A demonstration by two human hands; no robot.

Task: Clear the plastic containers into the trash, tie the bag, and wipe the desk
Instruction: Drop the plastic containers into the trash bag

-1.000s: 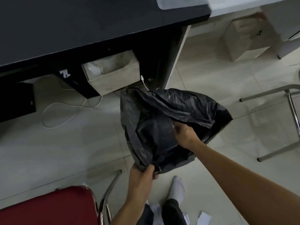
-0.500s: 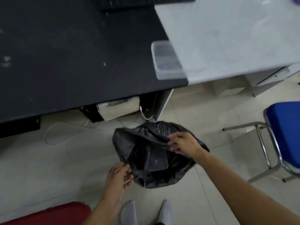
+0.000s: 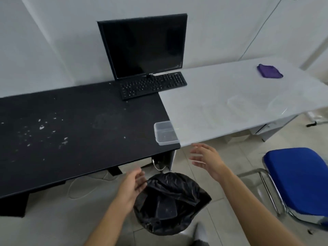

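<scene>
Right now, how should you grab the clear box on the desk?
Probably across its two long walls, from the front: the clear container lies flat at the near edge of the black desk, with the open right hand hovering before it.

white wall (image 3: 53, 41), pale tiled floor (image 3: 53, 219), blue chair (image 3: 298, 178).

Motion smear on the fingers of left hand (image 3: 132, 185) and right hand (image 3: 206, 160). Left hand overlaps the trash bag (image 3: 177, 192) rim; we can't tell touch from gap. Bag folds hide most of the container (image 3: 166, 208) inside. On the white counter (image 3: 204, 89) we see only faint clear outlines (image 3: 239, 103), count unclear. Blue chair (image 3: 301, 180) is cut by the right edge, black counter (image 3: 79, 121) by the left.
</scene>
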